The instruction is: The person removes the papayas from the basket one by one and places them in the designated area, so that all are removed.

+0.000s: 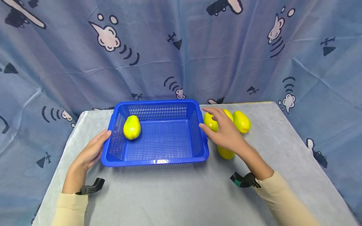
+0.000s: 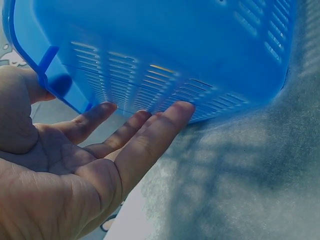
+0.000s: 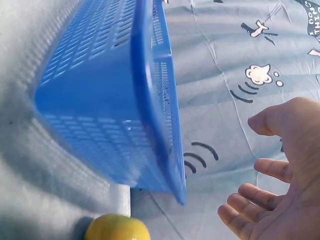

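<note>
A blue plastic basket [image 1: 158, 164] with slotted walls stands on the table. Inside it, toward the left end, lies one glossy yellow-green fruit [image 1: 132, 127]; its exact kind cannot be told. My left hand [image 1: 91, 150] holds the basket's left side, with the thumb at the rim and the fingers [image 2: 145, 145] against the outer wall. Just off the right rim, my right hand [image 1: 226, 130] is held with fingers spread and nothing in them, apart from the basket in the right wrist view. Several similar fruits [image 1: 242, 122] lie beneath and beside it, partly hidden by it.
The grey-white table [image 1: 169, 194] ends at a back edge just behind the basket. A blue patterned curtain [image 1: 158, 50] hangs behind and along both sides. Each wrist wears a black strap [image 1: 91, 187].
</note>
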### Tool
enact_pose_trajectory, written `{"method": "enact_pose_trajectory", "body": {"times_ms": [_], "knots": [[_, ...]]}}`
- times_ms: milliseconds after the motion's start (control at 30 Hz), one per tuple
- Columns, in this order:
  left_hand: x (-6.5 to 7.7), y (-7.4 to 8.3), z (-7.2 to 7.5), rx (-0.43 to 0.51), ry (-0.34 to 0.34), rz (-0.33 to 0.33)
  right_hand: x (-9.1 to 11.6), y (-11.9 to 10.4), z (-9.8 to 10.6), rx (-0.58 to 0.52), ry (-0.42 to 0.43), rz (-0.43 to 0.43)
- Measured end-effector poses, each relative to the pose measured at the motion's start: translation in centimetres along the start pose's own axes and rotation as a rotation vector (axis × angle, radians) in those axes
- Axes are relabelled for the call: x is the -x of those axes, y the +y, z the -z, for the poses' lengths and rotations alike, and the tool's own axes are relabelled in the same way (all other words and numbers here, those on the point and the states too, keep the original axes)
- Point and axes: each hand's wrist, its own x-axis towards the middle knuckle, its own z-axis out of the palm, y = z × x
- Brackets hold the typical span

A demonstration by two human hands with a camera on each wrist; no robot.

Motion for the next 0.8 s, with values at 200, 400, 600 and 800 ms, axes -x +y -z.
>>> {"method": "enact_pose_trajectory", "body": {"times_ms": [200,400,600,800], "knots": [[-0.2,0.3,0.2,-0.017,0.002,-0.004,-1.6,-1.5,-0.4,-0.023,-0.018,0.058],[-0.1,0.2,0.4,0.012,0.004,-0.014,-3.0,-2.7,-1.1,-0.029,-0.067,0.106],[-0.1,0.2,0.2,-0.001,0.008,-0.003,-3.7,-3.5,-1.9,0.002,-0.104,0.127],[-0.1,0.0,0.1,0.021,0.006,0.001,-4.3,-4.2,-2.7,-0.003,-0.137,0.133]]}}
